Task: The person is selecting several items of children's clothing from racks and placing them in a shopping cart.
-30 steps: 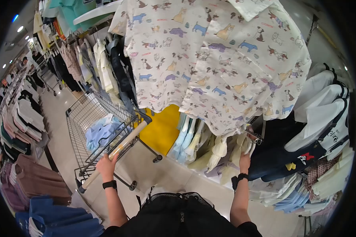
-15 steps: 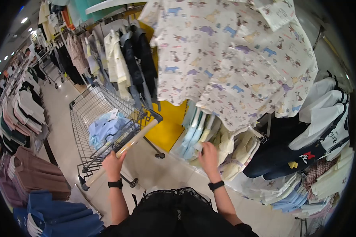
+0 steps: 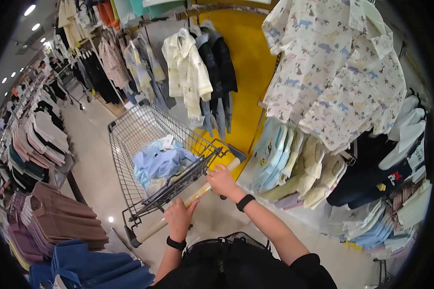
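A wire shopping cart [image 3: 123, 159] stands in front of me, tilted in view, with a pale handle bar [image 3: 154, 230]. My left hand [image 3: 179, 219] is wrapped round the lower left part of the bar. Farther up the same bar, my right hand [image 3: 222, 181] has its fingers closed round it. Both wrists carry black bands. Inside the cart lie crumpled light blue clothes [image 3: 161, 161] with a white tag.
Animal-print shirts [image 3: 337, 72] hang at the upper right, above small pastel garments [image 3: 275, 159]. A yellow shirt [image 3: 185, 72] hangs before a yellow panel [image 3: 250, 53]. Brown tops [image 3: 65, 216] and blue tops [image 3: 94, 265] line the lower left. Distant people stand at upper left.
My right hand has moved left from beside the hanging garments and taken hold of the cart's handle. The view has shifted, so the cart and clothes racks appear farther right.
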Available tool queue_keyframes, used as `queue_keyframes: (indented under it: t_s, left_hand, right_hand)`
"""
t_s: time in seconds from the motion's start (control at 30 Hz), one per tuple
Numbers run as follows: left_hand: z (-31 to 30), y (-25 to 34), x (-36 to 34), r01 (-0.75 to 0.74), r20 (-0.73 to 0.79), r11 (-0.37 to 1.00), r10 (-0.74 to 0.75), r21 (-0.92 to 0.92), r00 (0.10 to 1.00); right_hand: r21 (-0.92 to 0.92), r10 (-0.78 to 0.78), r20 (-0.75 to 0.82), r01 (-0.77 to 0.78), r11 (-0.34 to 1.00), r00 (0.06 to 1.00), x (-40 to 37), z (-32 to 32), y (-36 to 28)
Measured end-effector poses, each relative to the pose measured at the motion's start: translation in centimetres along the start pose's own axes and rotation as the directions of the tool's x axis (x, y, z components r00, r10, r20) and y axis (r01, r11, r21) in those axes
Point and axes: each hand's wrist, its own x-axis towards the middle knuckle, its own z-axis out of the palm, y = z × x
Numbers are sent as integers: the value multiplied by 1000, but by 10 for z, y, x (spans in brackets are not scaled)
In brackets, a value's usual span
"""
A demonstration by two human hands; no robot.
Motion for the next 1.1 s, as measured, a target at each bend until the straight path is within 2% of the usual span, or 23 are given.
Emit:
queue_keyframes:
  t_s: [0.1,0.33,0.43,0.63,0.83,0.9,1.1]
  left_hand:
    - [-9,-13,-3,20,59,1000,-20,-4,998]
    - [-5,-43,13,24,15,999,-25,41,1000]
    - [-2,-51,27,46,-8,998,-46,50,999]
    - [15,-71,57,51,-50,996,-47,76,998]
    - [22,-90,100,84,-109,985,-68,154,992]
    - [27,-99,111,160,-61,974,-152,160,986]
    - [36,-129,142,186,-212,959,-140,216,967]
  right_hand:
    - [14,-35,12,35,999,999,3,-1,-14]
    - [14,-79,48,78,997,996,37,17,-24]
    - [52,-109,5,109,993,994,58,27,-21]
    - [64,-118,54,114,991,992,97,51,-13]
    - [52,-202,-23,203,978,979,150,83,0]
    - [131,-217,-94,228,965,972,166,92,1]
    - [154,-269,-92,281,947,959,213,118,-1]
